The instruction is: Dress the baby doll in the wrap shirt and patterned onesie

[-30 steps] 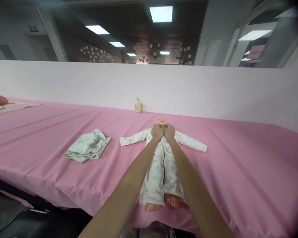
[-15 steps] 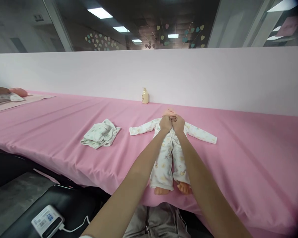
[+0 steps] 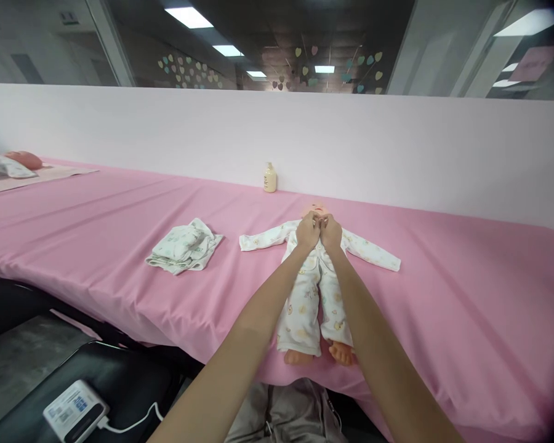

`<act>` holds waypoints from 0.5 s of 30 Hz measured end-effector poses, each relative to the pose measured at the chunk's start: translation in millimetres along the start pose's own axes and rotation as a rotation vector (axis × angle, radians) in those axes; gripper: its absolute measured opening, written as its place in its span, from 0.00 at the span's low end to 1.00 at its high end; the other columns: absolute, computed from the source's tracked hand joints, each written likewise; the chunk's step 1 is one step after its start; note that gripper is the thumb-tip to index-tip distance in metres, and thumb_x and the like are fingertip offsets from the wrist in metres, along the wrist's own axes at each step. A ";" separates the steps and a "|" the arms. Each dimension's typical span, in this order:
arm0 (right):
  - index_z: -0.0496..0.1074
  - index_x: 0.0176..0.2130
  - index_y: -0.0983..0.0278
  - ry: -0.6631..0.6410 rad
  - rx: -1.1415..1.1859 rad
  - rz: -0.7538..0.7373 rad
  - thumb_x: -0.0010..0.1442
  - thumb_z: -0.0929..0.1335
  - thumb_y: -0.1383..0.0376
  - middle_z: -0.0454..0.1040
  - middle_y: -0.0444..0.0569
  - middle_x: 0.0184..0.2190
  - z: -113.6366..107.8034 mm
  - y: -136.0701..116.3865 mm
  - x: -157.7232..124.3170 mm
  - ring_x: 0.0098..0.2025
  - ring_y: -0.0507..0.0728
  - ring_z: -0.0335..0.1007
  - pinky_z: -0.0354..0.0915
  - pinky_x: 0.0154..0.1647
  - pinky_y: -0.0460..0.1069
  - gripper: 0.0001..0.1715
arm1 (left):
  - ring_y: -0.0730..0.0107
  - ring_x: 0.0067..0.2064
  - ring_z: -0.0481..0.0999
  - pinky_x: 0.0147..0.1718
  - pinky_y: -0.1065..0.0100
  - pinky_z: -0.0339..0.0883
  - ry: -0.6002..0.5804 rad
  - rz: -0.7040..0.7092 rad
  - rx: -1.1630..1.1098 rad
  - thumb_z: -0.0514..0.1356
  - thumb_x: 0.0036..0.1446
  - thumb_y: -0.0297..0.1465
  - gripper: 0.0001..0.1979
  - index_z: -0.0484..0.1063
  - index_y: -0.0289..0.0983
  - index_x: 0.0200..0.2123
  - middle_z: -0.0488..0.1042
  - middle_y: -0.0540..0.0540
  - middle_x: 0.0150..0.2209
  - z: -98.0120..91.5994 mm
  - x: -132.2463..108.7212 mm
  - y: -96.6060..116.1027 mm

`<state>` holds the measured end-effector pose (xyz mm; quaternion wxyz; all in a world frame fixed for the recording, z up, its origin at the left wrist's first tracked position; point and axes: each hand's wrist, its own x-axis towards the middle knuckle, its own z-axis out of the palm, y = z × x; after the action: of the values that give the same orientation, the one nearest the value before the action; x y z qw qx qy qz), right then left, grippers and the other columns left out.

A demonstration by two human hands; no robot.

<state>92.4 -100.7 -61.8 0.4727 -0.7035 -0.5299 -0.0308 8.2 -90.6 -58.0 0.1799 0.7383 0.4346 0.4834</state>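
A baby doll [image 3: 317, 209] lies on its back, head toward the wall and bare feet toward me. It wears a white patterned long-sleeved top [image 3: 372, 250] and matching trousers [image 3: 305, 307]; both sleeves are spread to the sides. My left hand [image 3: 308, 230] and my right hand [image 3: 330, 231] are together at the doll's neck, fingers pinched on the collar of the top. The fingertips nearly touch, and my hands hide the collar and much of the chest.
A folded patterned cloth [image 3: 184, 247] lies left of the doll on the pink sheet [image 3: 466, 295]. A pump bottle [image 3: 269, 178] stands by the white wall [image 3: 166, 132]. Another doll [image 3: 24, 160] lies far left. A white device with a cable [image 3: 76, 411] rests on a black chair [image 3: 129, 375].
My view has shifted slightly. My hands stay at the doll's collar, with the fingers slightly moved. At far left, the other person's arm over the other doll is out of view.
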 end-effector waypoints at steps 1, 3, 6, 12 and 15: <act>0.68 0.38 0.65 0.017 -0.001 0.017 0.60 0.57 0.64 0.72 0.50 0.29 -0.6 -1.0 -0.7 0.31 0.57 0.65 0.56 0.35 0.48 0.13 | 0.67 0.43 0.73 0.40 0.68 0.63 -0.001 -0.032 0.030 0.50 0.61 0.29 0.09 0.66 0.40 0.42 0.75 0.49 0.41 -0.6 -0.8 1.7; 0.67 0.40 0.66 0.066 -0.003 0.060 0.61 0.56 0.65 0.72 0.52 0.31 -2.4 -2.4 -3.2 0.32 0.58 0.66 0.56 0.35 0.49 0.14 | 0.64 0.43 0.73 0.39 0.67 0.62 -0.003 -0.113 0.122 0.48 0.62 0.31 0.10 0.68 0.39 0.42 0.75 0.46 0.41 -2.6 -4.3 4.8; 0.64 0.43 0.67 0.139 -0.001 0.119 0.61 0.54 0.67 0.72 0.54 0.32 -6.0 -2.7 -11.1 0.34 0.59 0.67 0.56 0.36 0.49 0.16 | 0.63 0.42 0.73 0.38 0.67 0.61 -0.043 -0.113 0.224 0.47 0.63 0.33 0.12 0.70 0.39 0.36 0.74 0.44 0.39 -8.5 -13.7 7.4; 0.67 0.37 0.64 0.165 0.137 0.058 0.56 0.58 0.66 0.71 0.47 0.28 -12.1 -0.7 -39.7 0.32 0.56 0.67 0.59 0.37 0.48 0.11 | 0.68 0.38 0.71 0.37 0.69 0.61 -0.090 0.030 0.152 0.54 0.59 0.32 0.06 0.70 0.39 0.35 0.73 0.48 0.37 -21.2 -29.6 4.9; 0.70 0.31 0.64 0.131 0.202 -0.039 0.53 0.60 0.67 0.72 0.48 0.30 -14.2 0.5 -49.5 0.33 0.55 0.66 0.61 0.39 0.48 0.10 | 0.69 0.39 0.71 0.37 0.70 0.61 -0.087 0.034 0.121 0.56 0.58 0.30 0.05 0.70 0.38 0.37 0.74 0.48 0.38 -21.7 -29.9 0.5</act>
<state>77.7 -146.1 -81.3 0.5740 -0.6382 -0.5120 -0.0322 -15.1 -118.6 -64.2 0.1456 0.7754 0.4424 0.4265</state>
